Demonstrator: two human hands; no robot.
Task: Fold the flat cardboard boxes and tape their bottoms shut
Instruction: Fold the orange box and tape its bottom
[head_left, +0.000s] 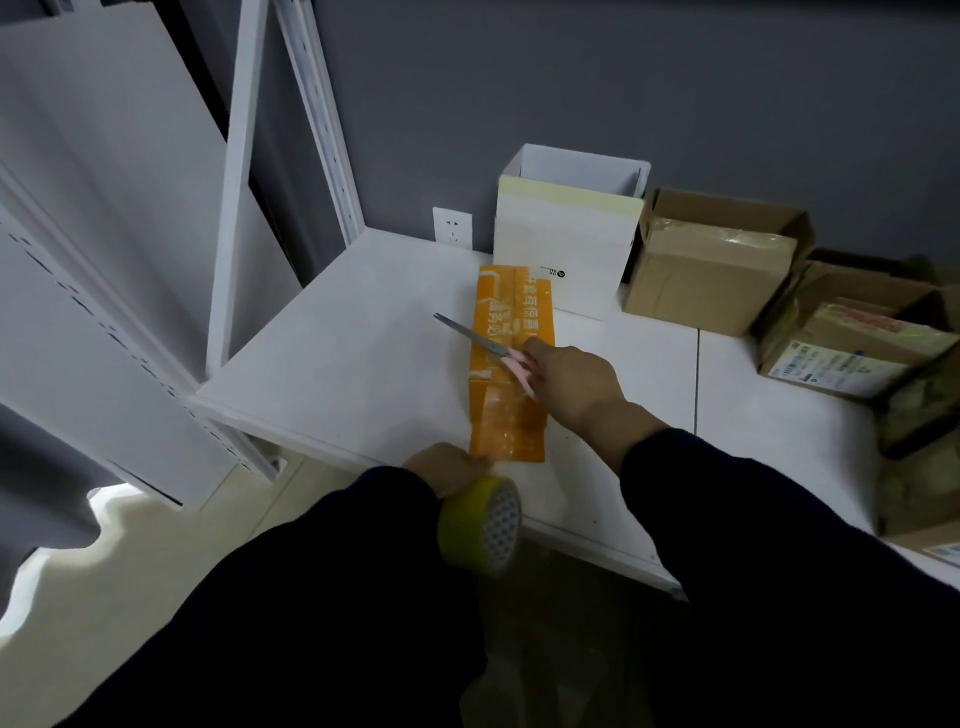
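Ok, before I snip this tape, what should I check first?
1. Grip on the scissors: ok, the right hand holds the pink handles.
2. Hold on the tape roll: ok, the left hand grips it at the near edge of the table.
3. The orange box resting on the table: ok.
4. Blades open and at the tape: not ok, they look closed and lie over the box's middle.
5. Tape taut between roll and box: cannot tell, no strip shows clearly.
6. Left hand out of the blades' path: ok, it is at the box's near end.
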